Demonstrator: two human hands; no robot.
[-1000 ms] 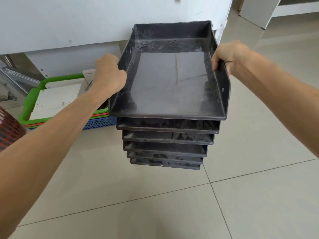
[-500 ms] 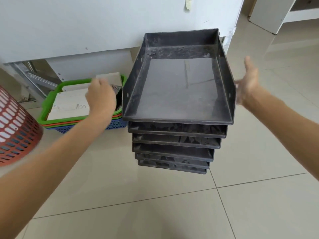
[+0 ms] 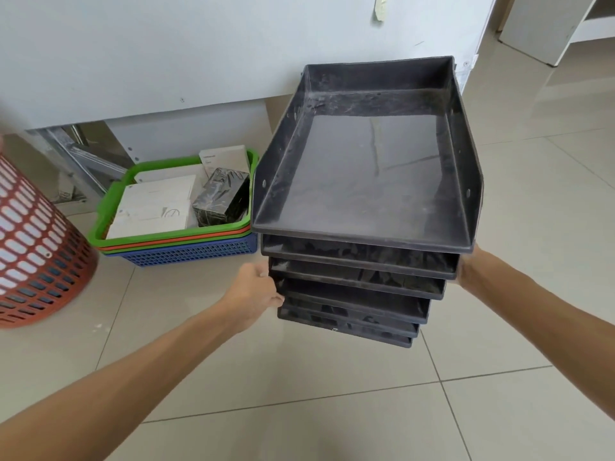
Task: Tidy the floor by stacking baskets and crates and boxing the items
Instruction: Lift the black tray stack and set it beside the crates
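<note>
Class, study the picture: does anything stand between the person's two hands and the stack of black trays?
Nothing visible does. The left hand already touches the left side of the stack of black trays, low down; the right hand reaches its right side, fingers hidden behind the trays.

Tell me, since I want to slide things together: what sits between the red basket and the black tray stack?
The head view shows nested green, orange and blue baskets between the red basket and the tray stack.

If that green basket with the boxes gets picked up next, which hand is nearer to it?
The left hand. It rests at the left side of the black tray stack, just below the green basket. The right hand sits at the stack's far side, so the trays block its way.
</note>
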